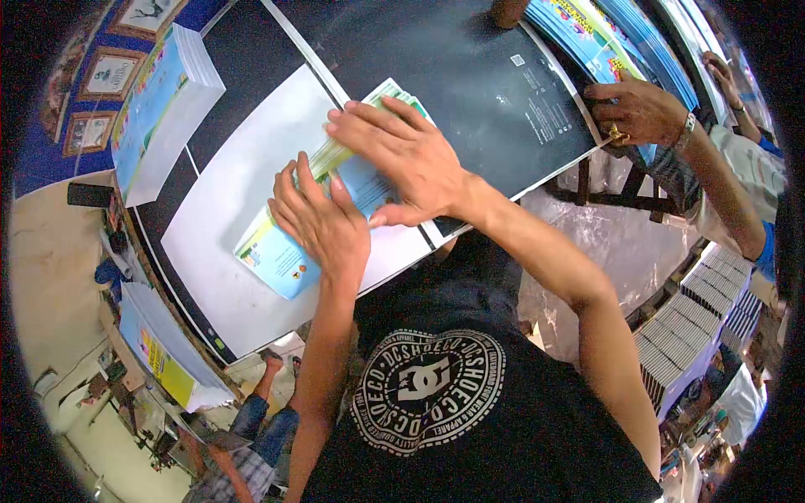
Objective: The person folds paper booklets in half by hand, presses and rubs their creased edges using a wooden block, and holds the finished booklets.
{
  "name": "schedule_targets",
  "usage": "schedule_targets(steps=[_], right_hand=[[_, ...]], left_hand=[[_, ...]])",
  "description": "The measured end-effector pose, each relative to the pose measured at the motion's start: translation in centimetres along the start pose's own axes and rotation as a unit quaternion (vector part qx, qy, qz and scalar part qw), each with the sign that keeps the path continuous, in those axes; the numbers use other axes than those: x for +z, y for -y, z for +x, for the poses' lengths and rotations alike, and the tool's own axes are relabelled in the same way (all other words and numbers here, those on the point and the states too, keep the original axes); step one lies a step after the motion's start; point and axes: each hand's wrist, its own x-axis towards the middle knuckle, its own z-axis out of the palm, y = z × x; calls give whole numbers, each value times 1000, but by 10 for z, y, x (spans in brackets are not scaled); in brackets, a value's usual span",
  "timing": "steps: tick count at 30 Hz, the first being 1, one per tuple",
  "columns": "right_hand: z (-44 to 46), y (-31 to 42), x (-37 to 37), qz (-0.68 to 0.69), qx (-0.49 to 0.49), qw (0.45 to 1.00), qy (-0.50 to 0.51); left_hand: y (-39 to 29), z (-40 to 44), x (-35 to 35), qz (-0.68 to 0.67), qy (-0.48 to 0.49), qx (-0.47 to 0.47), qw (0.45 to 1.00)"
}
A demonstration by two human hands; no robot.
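On a white sheet lies a small pile of printed booklets with light-blue and yellow-green covers. My left hand rests on the pile with its fingers stretched out and the palm down. Partly beyond it, my right hand presses flat over the upper end of the pile, fingers extended. The two thumbs come close together above the top cover. The hands hide the middle of the booklets.
A black table top carries the white sheet. Booklet stacks stand at left, lower left and upper right. A co-worker's hand touches the upper-right stack. Bundled stacks lie lower right; another person sits lower left.
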Motion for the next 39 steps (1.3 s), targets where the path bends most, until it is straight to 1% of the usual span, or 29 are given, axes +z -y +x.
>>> schedule_targets(steps=[3, 4, 5, 8, 9, 10, 11, 12, 15, 16, 19, 23, 30, 34, 35, 38, 39], right_hand=[[13, 15, -9, 91, -15, 993, -68], [22, 33, -24, 131, -28, 987, -85], [30, 52, -42, 152, -67, 981, -96], [34, 63, -50, 162, -139, 968, -134], [33, 62, -47, 156, -157, 964, -148], [23, 26, -24, 128, -99, 982, -100], [13, -9, -2, 94, -42, 994, -48], [13, -9, 5, -4, 39, 997, -67], [9, -15, 1, -20, 24, 999, -18], [8, -14, 1, -65, 30, 997, -2], [10, -7, 7, -179, 81, 980, 9], [15, 3, 7, -195, 121, 973, 9], [16, 17, 11, -212, 129, 968, 17], [15, 22, 29, -187, 78, 979, 20], [14, 21, 29, -176, 87, 980, 22], [11, 19, 31, -140, 108, 984, 21], [9, 18, 30, -131, 112, 985, 17]], left_hand=[[3, -1, 2, -4, -15, 2, 1000], [3, 1, 0, -25, 14, 14, 1000], [4, 3, -8, -46, 45, 25, 998], [3, 13, -34, -113, 137, 65, 982], [3, 12, -30, -100, 119, 64, 986], [4, 11, -27, -86, 102, 62, 989], [5, 3, -9, -38, 37, 44, 998], [1, 3, -1, 10, -30, 25, 999], [-2, 3, -3, 7, -43, 14, 999], [-1, 2, -2, 11, -66, 23, 998], [3, 0, -1, 5, -78, 40, 996], [1, 1, -3, 14, -54, 20, 998], [1, 2, -1, 6, -2, -4, 1000], [2, 3, 3, 10, 25, -7, 1000], [3, 2, 3, 14, 33, -9, 999], [3, 2, -3, 5, 23, 9, 1000], [5, 4, -7, -38, 1, 7, 999]])
